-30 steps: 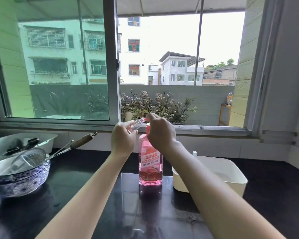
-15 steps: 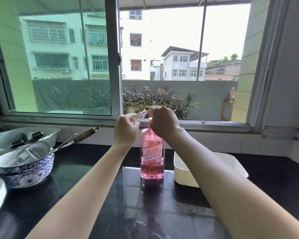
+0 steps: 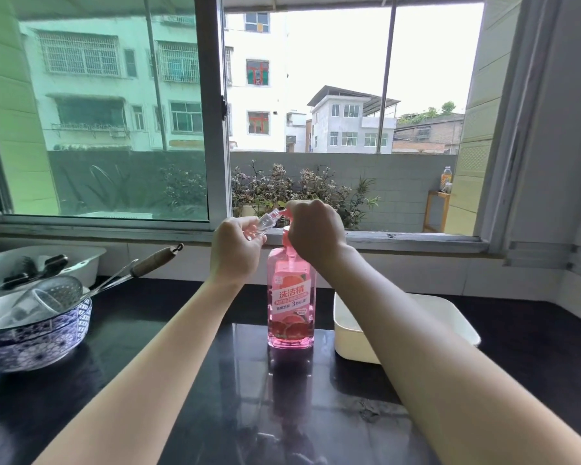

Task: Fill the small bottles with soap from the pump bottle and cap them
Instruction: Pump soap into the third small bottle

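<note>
A pink pump bottle (image 3: pixel 291 307) of soap stands upright on the black counter (image 3: pixel 182 380). My right hand (image 3: pixel 312 233) is closed over its pump head and hides most of it. My left hand (image 3: pixel 237 251) holds a small clear bottle (image 3: pixel 264 224), tilted with its open neck against the pump's pink spout. The small bottle looks empty as far as I can tell. No cap is in sight.
A white tub (image 3: pixel 349 327) sits just right of the pump bottle, partly behind my right forearm. At the left, a blue-patterned bowl (image 3: pixel 37 337) holds a strainer with a long handle (image 3: pixel 155 260) pointing toward my left hand. A white dish (image 3: pixel 81 260) stands behind it.
My head has tilted down a little, so the scene sits slightly lower in the frame than half a second ago. Both hands keep their grips at the pump spout.
</note>
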Available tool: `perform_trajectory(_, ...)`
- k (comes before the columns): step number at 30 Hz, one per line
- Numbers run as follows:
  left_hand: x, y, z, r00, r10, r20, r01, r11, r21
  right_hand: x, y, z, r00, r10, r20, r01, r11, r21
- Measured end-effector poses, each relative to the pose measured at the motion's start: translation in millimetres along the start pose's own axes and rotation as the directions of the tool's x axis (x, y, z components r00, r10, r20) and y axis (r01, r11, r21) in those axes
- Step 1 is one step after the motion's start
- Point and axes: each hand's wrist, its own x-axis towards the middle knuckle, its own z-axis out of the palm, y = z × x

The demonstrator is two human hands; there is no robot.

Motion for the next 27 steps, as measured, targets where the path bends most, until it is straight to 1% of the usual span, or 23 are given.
perform_trajectory(3, -3, -4, 3, 1.0, -0.003, -0.01, 0.003, 1.0, 0.02, -9, -2, 15, 0.998, 0.023, -0.059, -0.023, 1.0, 0.006)
perform_trajectory(7, -7, -11, 6, 1.0, -0.017, 0.001, 0.017, 1.0, 0.011, -18, -8, 35, 0.986, 0.112, -0.127, -0.105, 0.993, 0.054)
perform_trajectory(9, -7, -10, 5, 1.0, -0.017, 0.003, 0.017, 1.0, 0.015, -17, -8, 31, 0.988, 0.113, -0.104, -0.107, 0.993, 0.058)
perform_trajectory(15, -3, -2, -1, 1.0, -0.007, -0.009, 0.007, 1.0, -0.017, -5, -6, 0, 0.999, 0.036, -0.003, -0.036, 0.999, 0.0)
perform_trajectory(19, -6, -7, 2, 1.0, -0.017, -0.015, 0.017, 1.0, -0.017, -7, -9, 5, 0.999, 0.043, -0.011, -0.043, 0.999, -0.006)
perform_trajectory(23, -8, -17, 6, 1.0, -0.013, 0.01, 0.013, 1.0, -0.024, -18, -12, 27, 0.994, 0.071, -0.084, -0.071, 0.997, 0.001)
perform_trajectory(25, -9, -19, 6, 1.0, -0.019, 0.016, 0.019, 0.999, -0.03, -21, -14, 30, 0.993, 0.077, -0.088, -0.076, 0.997, 0.014)
perform_trajectory(27, -9, -18, 6, 1.0, -0.019, 0.019, 0.02, 0.999, -0.026, -21, -13, 25, 0.996, 0.061, -0.063, -0.06, 0.998, 0.019)
